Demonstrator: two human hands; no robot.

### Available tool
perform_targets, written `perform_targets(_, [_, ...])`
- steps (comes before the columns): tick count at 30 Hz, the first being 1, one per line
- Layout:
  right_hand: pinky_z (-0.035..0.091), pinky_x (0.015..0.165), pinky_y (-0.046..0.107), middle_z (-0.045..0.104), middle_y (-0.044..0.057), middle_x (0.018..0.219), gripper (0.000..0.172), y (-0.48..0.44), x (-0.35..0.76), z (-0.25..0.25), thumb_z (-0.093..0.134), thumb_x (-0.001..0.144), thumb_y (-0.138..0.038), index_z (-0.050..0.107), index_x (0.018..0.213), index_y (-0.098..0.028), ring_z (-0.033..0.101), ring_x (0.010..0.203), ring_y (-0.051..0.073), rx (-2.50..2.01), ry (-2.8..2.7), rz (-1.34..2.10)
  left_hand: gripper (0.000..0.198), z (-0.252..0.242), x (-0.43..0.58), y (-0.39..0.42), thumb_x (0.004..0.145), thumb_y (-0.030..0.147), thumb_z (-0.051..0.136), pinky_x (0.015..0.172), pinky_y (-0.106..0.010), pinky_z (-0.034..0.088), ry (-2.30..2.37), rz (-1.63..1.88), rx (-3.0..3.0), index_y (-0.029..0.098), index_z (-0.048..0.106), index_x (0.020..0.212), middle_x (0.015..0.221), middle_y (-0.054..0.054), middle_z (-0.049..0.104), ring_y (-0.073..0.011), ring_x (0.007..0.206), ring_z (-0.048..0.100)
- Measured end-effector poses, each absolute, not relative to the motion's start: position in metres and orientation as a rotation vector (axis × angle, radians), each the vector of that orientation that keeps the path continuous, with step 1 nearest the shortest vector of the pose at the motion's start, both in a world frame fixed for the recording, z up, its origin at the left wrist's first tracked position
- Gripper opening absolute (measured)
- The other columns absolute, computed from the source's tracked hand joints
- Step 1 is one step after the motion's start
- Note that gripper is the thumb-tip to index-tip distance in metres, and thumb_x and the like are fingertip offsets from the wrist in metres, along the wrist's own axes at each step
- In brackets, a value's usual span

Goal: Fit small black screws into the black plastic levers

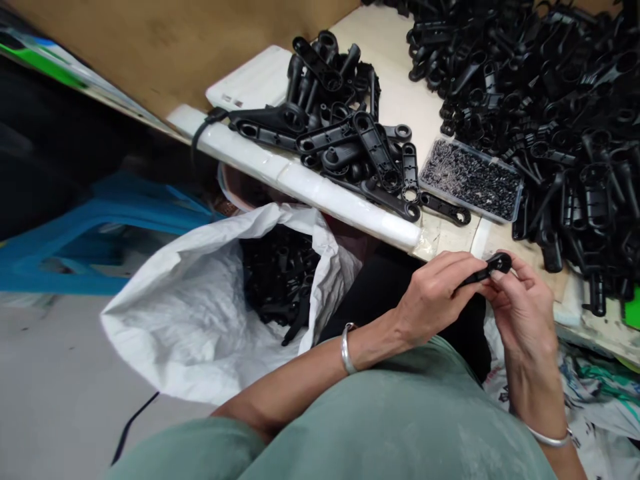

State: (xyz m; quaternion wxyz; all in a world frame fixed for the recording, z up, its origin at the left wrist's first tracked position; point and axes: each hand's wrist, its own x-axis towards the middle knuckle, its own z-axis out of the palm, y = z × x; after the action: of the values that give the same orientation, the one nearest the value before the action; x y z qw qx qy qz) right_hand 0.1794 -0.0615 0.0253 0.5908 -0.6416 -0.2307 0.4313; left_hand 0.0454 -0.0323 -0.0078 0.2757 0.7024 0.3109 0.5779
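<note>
Between my two hands, just off the table's front edge, is a black plastic lever-shaped part (499,262) with a rounded end. My left hand (437,290) grips its narrower length, fingers closed and partly covering it. The thumb and fingers of my right hand (523,300) pinch the rounded end. Beyond my hands lies a clear plastic box (470,179) filled with tiny dark pieces, too small to name. A single black lever part (445,208) rests on the table in front of that box.
Left on the table is a pile of black parts (345,140) beside a white flat box (250,79). A larger heap (540,100) covers the right. White padding (300,183) lines the edge. Below stand an open white sack (185,313) holding black parts and a blue stool (100,213).
</note>
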Motion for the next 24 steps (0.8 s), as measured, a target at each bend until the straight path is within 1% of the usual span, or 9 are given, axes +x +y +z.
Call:
perform_targets(3, [0.059, 0.061, 0.025, 0.070, -0.001, 0.081, 0.045, -0.062, 0.177, 0.026, 0.085, 0.060, -0.026, 0.066, 0.100, -0.020, 0.065, 0.065, 0.012, -1.478, -0.512, 1.005, 0.013, -0.007, 0.045, -0.031, 0.090, 0.010, 0.066, 0.086, -0.027, 0.063, 0.840, 1.516, 1.879, 0.014, 0.065, 0.103, 0.095, -0.005, 0.075, -0.0135, 0.091, 0.072])
perform_targets(6, [0.057, 0.068, 0.023, 0.070, -0.001, 0.090, 0.049, -0.063, 0.174, 0.026, 0.084, 0.063, -0.027, 0.065, 0.108, -0.022, 0.066, 0.077, 0.012, -1.440, -0.530, 1.020, 0.015, -0.009, 0.047, -0.031, 0.089, 0.009, 0.067, 0.087, -0.027, 0.063, 0.876, 1.518, 1.883, 0.014, 0.066, 0.103, 0.097, -0.006, 0.075, -0.0144, 0.093, 0.072])
perform_targets(10, [0.055, 0.069, 0.024, 0.070, 0.000, 0.090, 0.052, -0.061, 0.175, 0.025, 0.082, 0.064, -0.029, 0.064, 0.113, -0.022, 0.065, 0.078, 0.013, -1.472, -0.601, 1.039, 0.016, -0.012, 0.050, -0.033, 0.089, 0.009, 0.065, 0.088, -0.027, 0.063, 0.890, 1.536, 1.908, 0.015, 0.067, 0.104, 0.099, -0.007, 0.074, -0.0147, 0.094, 0.072])
perform_targets(14, [0.056, 0.075, 0.027, 0.070, 0.002, 0.096, 0.059, -0.060, 0.181, 0.028, 0.081, 0.064, -0.033, 0.063, 0.118, -0.021, 0.067, 0.083, 0.015, -1.494, -0.647, 1.113, 0.014, -0.012, 0.051, -0.035, 0.090, 0.010, 0.065, 0.085, -0.025, 0.063, 0.855, 1.534, 1.920, 0.015, 0.067, 0.103, 0.098, -0.006, 0.072, -0.0137, 0.093, 0.072])
perform_targets(18, [0.057, 0.068, 0.032, 0.064, -0.002, 0.085, 0.059, -0.062, 0.202, 0.043, 0.074, 0.074, -0.037, 0.058, 0.129, -0.026, 0.063, 0.067, 0.015, -1.619, -0.872, 1.119, 0.026, -0.008, 0.047, -0.029, 0.089, 0.020, 0.071, 0.086, -0.031, 0.064, 0.650, 1.462, 1.970, 0.015, 0.064, 0.114, 0.103, -0.009, 0.073, -0.0179, 0.097, 0.072])
perform_targets(20, [0.056, 0.066, 0.033, 0.066, -0.001, 0.087, 0.060, -0.064, 0.221, 0.057, 0.072, 0.078, -0.036, 0.055, 0.135, -0.028, 0.063, 0.068, 0.017, -1.684, -0.947, 1.049, 0.030, -0.005, 0.042, -0.023, 0.089, 0.024, 0.072, 0.089, -0.035, 0.063, 0.585, 1.454, 2.029, 0.014, 0.063, 0.116, 0.103, -0.011, 0.074, -0.0202, 0.098, 0.071])
perform_targets(21, [0.056, 0.066, 0.033, 0.068, 0.001, 0.092, 0.061, -0.064, 0.234, 0.065, 0.072, 0.078, -0.035, 0.053, 0.136, -0.029, 0.063, 0.073, 0.018, -1.714, -0.962, 0.983, 0.028, -0.004, 0.039, -0.020, 0.089, 0.023, 0.072, 0.090, -0.036, 0.063, 0.589, 1.467, 2.071, 0.014, 0.064, 0.114, 0.102, -0.011, 0.074, -0.0206, 0.098, 0.071])
perform_targets(23, [0.054, 0.064, 0.030, 0.071, 0.005, 0.099, 0.064, -0.062, 0.262, 0.083, 0.073, 0.077, -0.031, 0.053, 0.137, -0.029, 0.064, 0.079, 0.020, -1.789, -0.973, 0.803, 0.018, -0.003, 0.031, -0.011, 0.092, 0.017, 0.067, 0.091, -0.037, 0.061, 0.663, 1.517, 2.166, 0.016, 0.065, 0.109, 0.100, -0.009, 0.075, -0.0203, 0.096, 0.071])
perform_targets(24, [0.052, 0.062, 0.028, 0.071, 0.006, 0.101, 0.065, -0.060, 0.278, 0.092, 0.073, 0.077, -0.029, 0.053, 0.139, -0.028, 0.062, 0.078, 0.019, -1.824, -0.974, 0.706, 0.016, -0.003, 0.027, -0.006, 0.092, 0.013, 0.065, 0.090, -0.037, 0.061, 0.719, 1.536, 2.214, 0.017, 0.066, 0.107, 0.099, -0.008, 0.075, -0.0199, 0.095, 0.071])
